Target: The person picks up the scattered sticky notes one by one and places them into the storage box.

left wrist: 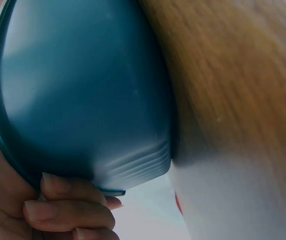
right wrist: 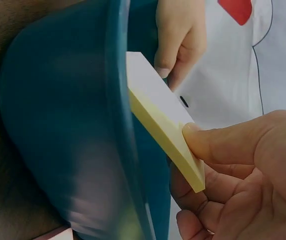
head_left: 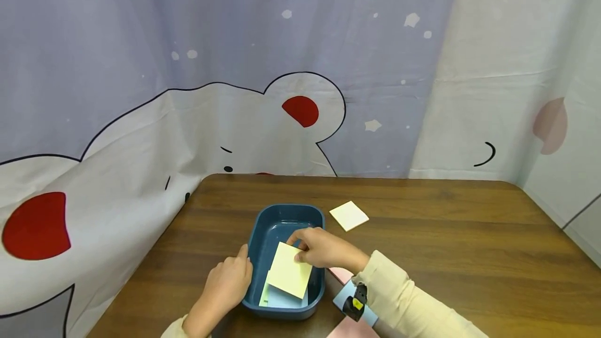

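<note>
A blue plastic bin (head_left: 321, 220) stands on the table, seen from the side in both wrist views. My left hand (head_left: 227, 280) grips its left rim, fingers curled against the wall in the left wrist view. Between thumb and fingers my right hand (head_left: 327, 248) pinches a thick yellow sticky note pad (right wrist: 160, 130), tilted over the bin's near half. Beneath that pad, inside the bin, lie a light blue sticky note pad (head_left: 286, 300) and a light green one (head_left: 264, 296), both partly covered.
A pale yellow sticky note pad (head_left: 349, 216) lies on the wooden table (head_left: 446, 233) behind the bin's right side. Under and beside my right wrist are a light blue pad (head_left: 345, 294) and pink pads (head_left: 352, 329), partly hidden. A patterned curtain (head_left: 225, 40) hangs behind the table.
</note>
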A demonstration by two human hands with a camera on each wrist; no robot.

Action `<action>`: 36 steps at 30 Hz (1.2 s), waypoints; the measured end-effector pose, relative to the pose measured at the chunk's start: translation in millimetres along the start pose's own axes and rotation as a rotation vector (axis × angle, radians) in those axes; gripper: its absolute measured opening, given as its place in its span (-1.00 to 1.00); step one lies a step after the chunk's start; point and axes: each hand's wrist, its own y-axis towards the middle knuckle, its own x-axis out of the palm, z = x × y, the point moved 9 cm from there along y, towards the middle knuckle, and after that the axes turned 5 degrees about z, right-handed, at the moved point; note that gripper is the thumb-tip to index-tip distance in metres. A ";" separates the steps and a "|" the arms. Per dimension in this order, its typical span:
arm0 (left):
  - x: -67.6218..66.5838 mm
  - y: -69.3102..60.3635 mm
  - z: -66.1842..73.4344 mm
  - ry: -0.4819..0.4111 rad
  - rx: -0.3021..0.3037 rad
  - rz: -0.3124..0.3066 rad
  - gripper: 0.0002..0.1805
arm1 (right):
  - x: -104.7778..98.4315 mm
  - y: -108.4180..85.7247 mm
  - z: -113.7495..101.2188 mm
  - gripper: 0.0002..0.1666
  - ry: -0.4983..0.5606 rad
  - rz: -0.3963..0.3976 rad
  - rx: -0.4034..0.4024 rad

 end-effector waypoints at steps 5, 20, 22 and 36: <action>-1.1 0.7 0.4 0.004 0.009 0.009 -0.56 | 6.0 1.0 0.6 -0.66 -0.015 -0.019 0.003; 1.7 0.8 -2.3 -0.006 -0.007 -0.016 -0.54 | 22.4 0.1 4.5 -0.69 -0.007 -0.050 0.027; 1.8 0.7 -2.2 -0.009 -0.007 -0.024 -0.54 | 23.6 0.4 4.4 -0.70 -0.021 -0.049 0.026; 2.8 0.2 -1.0 -0.024 -0.008 -0.045 -0.54 | 31.7 0.2 1.9 -0.72 -0.112 -0.057 0.009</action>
